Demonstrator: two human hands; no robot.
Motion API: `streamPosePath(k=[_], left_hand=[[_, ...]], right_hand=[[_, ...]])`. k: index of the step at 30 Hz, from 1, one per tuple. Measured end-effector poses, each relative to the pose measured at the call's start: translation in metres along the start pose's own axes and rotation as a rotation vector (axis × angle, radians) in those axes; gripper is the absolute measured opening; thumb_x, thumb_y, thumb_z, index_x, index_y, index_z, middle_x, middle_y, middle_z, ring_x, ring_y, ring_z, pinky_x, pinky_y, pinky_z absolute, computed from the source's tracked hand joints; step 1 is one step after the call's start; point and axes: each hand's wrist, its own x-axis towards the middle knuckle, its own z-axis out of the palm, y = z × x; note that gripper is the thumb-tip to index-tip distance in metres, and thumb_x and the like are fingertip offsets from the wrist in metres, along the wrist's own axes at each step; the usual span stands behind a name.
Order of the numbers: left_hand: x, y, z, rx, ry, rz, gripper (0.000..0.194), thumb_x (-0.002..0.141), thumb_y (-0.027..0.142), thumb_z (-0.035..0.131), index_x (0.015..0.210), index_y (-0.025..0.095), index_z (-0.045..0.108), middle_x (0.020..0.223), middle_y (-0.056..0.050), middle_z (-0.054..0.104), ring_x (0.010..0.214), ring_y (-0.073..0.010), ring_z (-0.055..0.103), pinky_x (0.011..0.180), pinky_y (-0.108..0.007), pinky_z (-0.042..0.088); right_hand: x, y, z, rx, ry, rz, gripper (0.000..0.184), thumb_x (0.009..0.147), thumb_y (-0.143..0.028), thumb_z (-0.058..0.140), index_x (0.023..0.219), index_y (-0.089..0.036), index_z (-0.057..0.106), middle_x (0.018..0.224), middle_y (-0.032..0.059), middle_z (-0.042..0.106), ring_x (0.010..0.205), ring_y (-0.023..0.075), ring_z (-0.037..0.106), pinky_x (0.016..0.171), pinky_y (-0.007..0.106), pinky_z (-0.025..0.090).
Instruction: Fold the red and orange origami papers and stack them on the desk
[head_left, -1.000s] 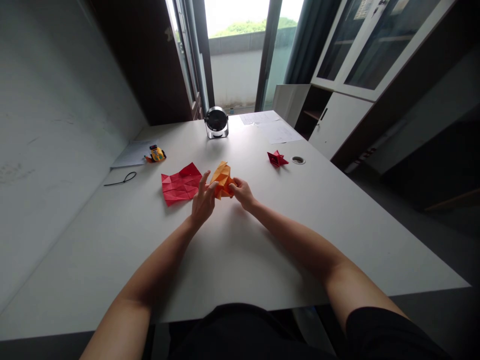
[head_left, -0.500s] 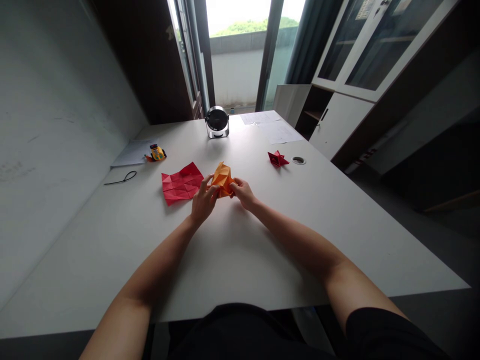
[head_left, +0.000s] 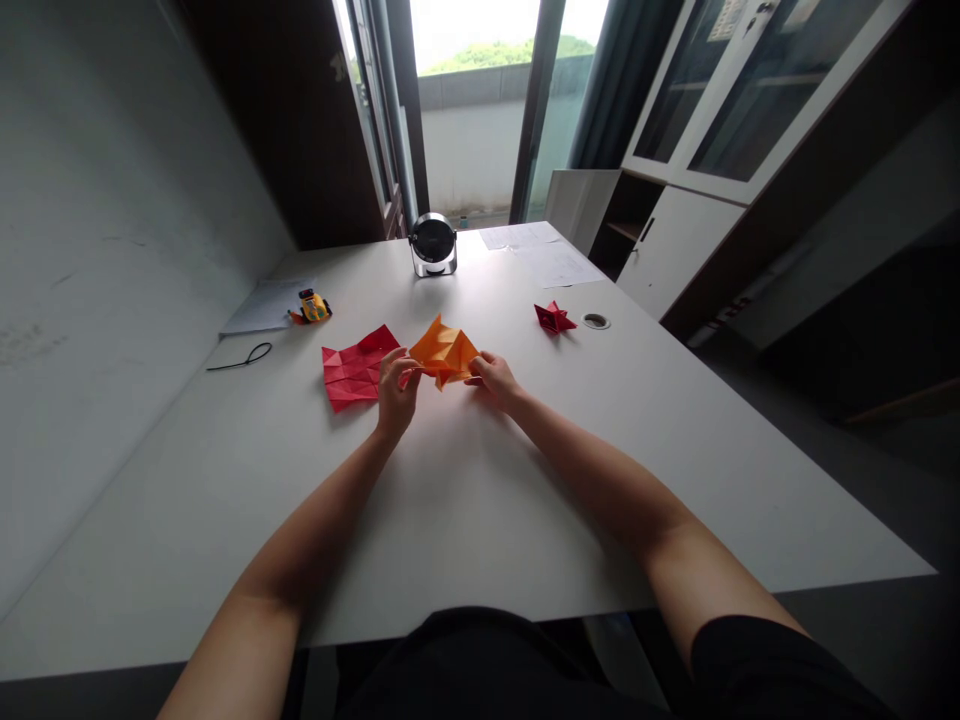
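The left hand (head_left: 398,390) had its thumb and fingers closed on the left end of a creased orange paper (head_left: 444,352), and the right hand (head_left: 495,378) pinched the same paper at its right end, thumb and fingertips together. The orange paper stretched between the two hands, partly opened out, with points sticking up at the far side and one pointing down at the near side. It was over the middle of a white table (head_left: 525,480). Just left of it, partly behind the left hand, a red paper (head_left: 351,376) marked with folds lay spread on the table. Well to the right, a folded red paper piece (head_left: 555,318) sat beside a round hole (head_left: 596,321) in the tabletop. At the left lay a black cord (head_left: 240,360) with a loop, and farther off a yellow toy (head_left: 313,306) stood by some white sheets (head_left: 266,308). A round black device (head_left: 433,242) on a stand was near the far edge, with more papers (head_left: 551,262) to its right.
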Motion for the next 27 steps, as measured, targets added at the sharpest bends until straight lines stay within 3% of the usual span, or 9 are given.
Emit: streamPosePath(k=[4,8,13,17,21,25,27], left_hand=[[0.005,-0.014,0.001,-0.252,0.103,-0.183,0.020,0.087,0.039,0.070,0.095,0.022,0.066,0.137,-0.010,0.054,0.122,-0.0239,0.057,0.096,-0.038,0.055],[0.010,-0.023,-0.003,-0.503,0.144,-0.349,0.023,0.083,0.038,0.073,0.092,0.021,0.061,0.135,-0.009,0.057,0.101,-0.0187,0.066,0.088,-0.037,0.057],[0.020,-0.022,-0.015,-0.599,0.137,-0.424,0.028,0.082,0.038,0.074,0.097,0.023,0.056,0.120,-0.009,0.066,0.093,-0.0178,0.069,0.083,-0.037,0.059],[0.032,-0.014,-0.028,-0.609,0.118,-0.352,0.021,0.081,0.031,0.070,0.096,0.024,0.057,0.100,-0.004,0.069,0.091,-0.0175,0.069,0.079,-0.033,0.058],[0.045,0.003,-0.051,-0.545,0.064,-0.211,0.011,0.086,0.031,0.059,0.088,0.021,0.062,0.086,-0.004,0.068,0.084,-0.0181,0.069,0.078,-0.032,0.057],[0.047,0.014,-0.088,-0.380,0.054,-0.104,0.038,0.095,0.044,0.041,0.075,0.019,0.062,0.069,-0.004,0.063,0.068,-0.0182,0.066,0.072,-0.033,0.055],[0.042,0.015,-0.108,-0.176,0.060,-0.077,0.039,0.095,0.044,0.044,0.070,0.019,0.061,0.066,-0.004,0.062,0.064,-0.0172,0.063,0.070,-0.031,0.053]], right_hand=[[0.004,-0.002,-0.005,0.031,0.015,0.025,0.017,0.072,-0.030,0.065,0.082,-0.019,0.056,0.080,0.0026,0.068,0.064,0.0127,0.064,0.059,0.025,0.057],[0.009,-0.006,-0.015,0.049,0.108,0.028,0.015,0.072,-0.029,0.064,0.078,-0.020,0.052,0.074,0.0004,0.063,0.066,0.0126,0.063,0.058,0.023,0.058],[0.015,-0.013,-0.026,0.115,0.175,0.091,0.014,0.072,-0.026,0.062,0.079,-0.020,0.052,0.073,0.0012,0.062,0.063,0.0127,0.062,0.054,0.023,0.056],[0.014,-0.014,-0.026,0.134,0.160,0.054,0.021,0.067,-0.028,0.066,0.074,-0.020,0.048,0.071,-0.0013,0.060,0.063,0.0119,0.059,0.055,0.024,0.055],[0.011,-0.015,-0.016,0.144,0.047,0.000,0.029,0.064,-0.031,0.072,0.072,-0.020,0.046,0.071,-0.0032,0.059,0.065,0.0111,0.057,0.058,0.024,0.055],[0.011,-0.018,0.001,0.084,-0.070,-0.074,0.037,0.066,-0.041,0.078,0.076,-0.020,0.048,0.073,-0.0025,0.062,0.066,0.0119,0.059,0.059,0.025,0.055],[0.016,-0.020,0.014,0.020,-0.100,-0.122,0.041,0.068,-0.046,0.078,0.077,-0.021,0.048,0.074,-0.0019,0.063,0.065,0.0128,0.059,0.057,0.026,0.055]])
